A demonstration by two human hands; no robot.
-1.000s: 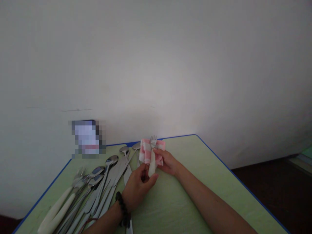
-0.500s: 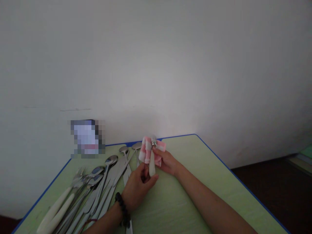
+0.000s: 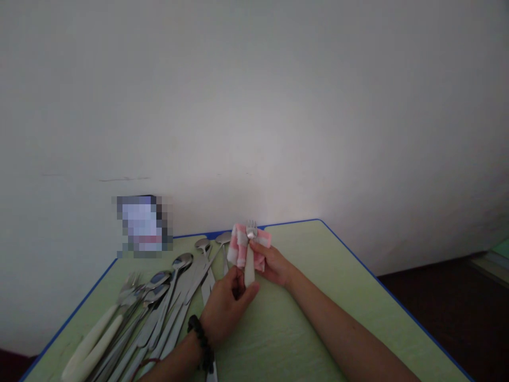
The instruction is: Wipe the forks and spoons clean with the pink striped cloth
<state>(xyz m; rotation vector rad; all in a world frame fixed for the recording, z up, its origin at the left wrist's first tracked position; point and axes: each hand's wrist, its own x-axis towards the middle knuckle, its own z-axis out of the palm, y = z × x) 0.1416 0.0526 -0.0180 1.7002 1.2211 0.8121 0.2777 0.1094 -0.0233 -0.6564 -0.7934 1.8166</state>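
A fork (image 3: 249,262) with a pale handle and metal tines points away from me above the table. My left hand (image 3: 228,297) is closed at the lower end of its handle, thumb against the tip. Higher up, my right hand (image 3: 274,265) pinches the fork's neck, with its thumb on top and a pink-and-white checked cloth (image 3: 238,246) behind the fork. The right fingers under the cloth are hidden. Left of my hands lie several metal spoons (image 3: 183,261), table knives (image 3: 191,278) and pale-handled forks (image 3: 97,331), spread in an overlapping row.
A phone-like device (image 3: 143,223), blurred out, leans against the white wall (image 3: 254,116) at the table's back left. The green table (image 3: 338,276) has a blue edge and stands against that wall. Dark floor (image 3: 429,286) shows at the right.
The fork has turned slightly about its length, so its tines show broader now. Both hands keep nearly the same place and grip.
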